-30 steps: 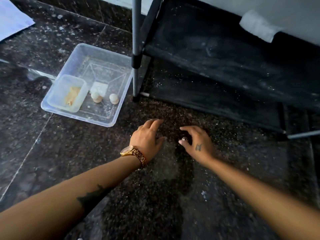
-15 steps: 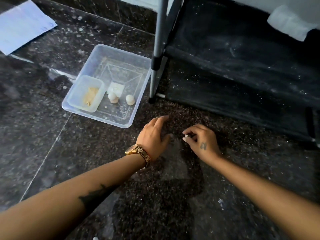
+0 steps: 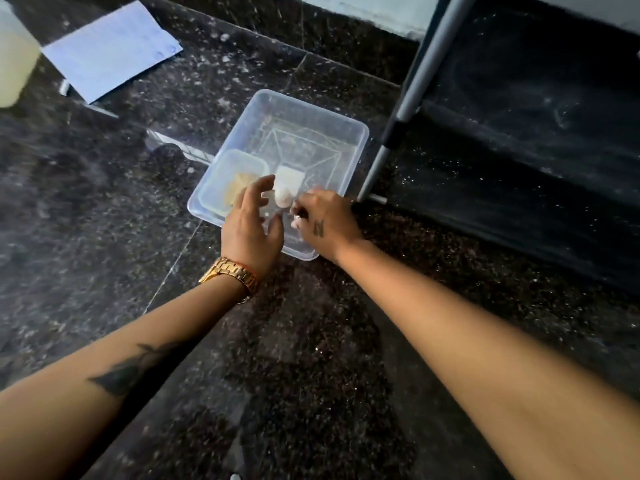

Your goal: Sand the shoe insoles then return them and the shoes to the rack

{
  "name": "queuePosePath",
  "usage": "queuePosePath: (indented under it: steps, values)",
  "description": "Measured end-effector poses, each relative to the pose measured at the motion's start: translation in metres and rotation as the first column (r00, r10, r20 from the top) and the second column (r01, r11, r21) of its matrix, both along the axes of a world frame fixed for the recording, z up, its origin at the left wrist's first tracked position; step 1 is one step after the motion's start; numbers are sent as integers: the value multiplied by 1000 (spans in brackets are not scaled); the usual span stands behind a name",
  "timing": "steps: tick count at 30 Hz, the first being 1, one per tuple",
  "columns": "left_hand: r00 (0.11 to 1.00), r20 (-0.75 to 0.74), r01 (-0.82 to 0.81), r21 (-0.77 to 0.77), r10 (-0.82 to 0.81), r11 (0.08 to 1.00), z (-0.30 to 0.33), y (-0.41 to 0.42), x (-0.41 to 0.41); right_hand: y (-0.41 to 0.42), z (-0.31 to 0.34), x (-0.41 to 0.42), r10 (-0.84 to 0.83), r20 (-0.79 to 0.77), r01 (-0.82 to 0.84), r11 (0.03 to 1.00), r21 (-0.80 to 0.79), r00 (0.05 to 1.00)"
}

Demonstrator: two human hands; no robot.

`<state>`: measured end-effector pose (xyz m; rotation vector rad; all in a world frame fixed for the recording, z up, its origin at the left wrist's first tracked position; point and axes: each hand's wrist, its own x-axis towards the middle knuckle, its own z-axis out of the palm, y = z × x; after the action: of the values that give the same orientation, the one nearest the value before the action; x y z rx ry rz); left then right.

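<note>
No shoes or insoles are in view. Both my hands are over the near end of a clear plastic tray (image 3: pixel 360 133) on the dark stone floor. My left hand (image 3: pixel 252 223), with a gold watch on the wrist, hovers with its fingers spread and nothing in it. My right hand (image 3: pixel 327 221) has its fingers curled together at the tray's near right; something small and pale shows at the fingertips, and I cannot tell if it is a nail or an object. The black shoe rack (image 3: pixel 519 98) stands at the right, its shelves bare.
Inside the tray sit a smaller clear tub (image 3: pixel 221 174) with tan material, a white square piece (image 3: pixel 292 176) and a pale round ball (image 3: pixel 282 199). The rack's grey pole (image 3: pixel 415 88) rises just right of the tray. A sheet of paper (image 3: pixel 110 50) lies far left.
Both hands have moved from the floor in front of the rack leftward to over the tray. The right hand's fingers have curled tighter. My view has shifted left.
</note>
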<state>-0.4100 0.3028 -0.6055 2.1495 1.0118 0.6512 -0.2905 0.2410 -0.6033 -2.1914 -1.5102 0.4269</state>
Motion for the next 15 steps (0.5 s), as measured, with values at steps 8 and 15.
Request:
queuePosePath:
  steps: [8, 15]
  values:
    - [999, -53, 10, 12, -9, 1000, -14, 5, -14, 18, -14, -15, 116, 132, -98, 986, -137, 984]
    - [986, -161, -4, 235, 43, 972, -8, 7, -8, 14, -12, -8, 73, 130, -79, 996, 43, 989]
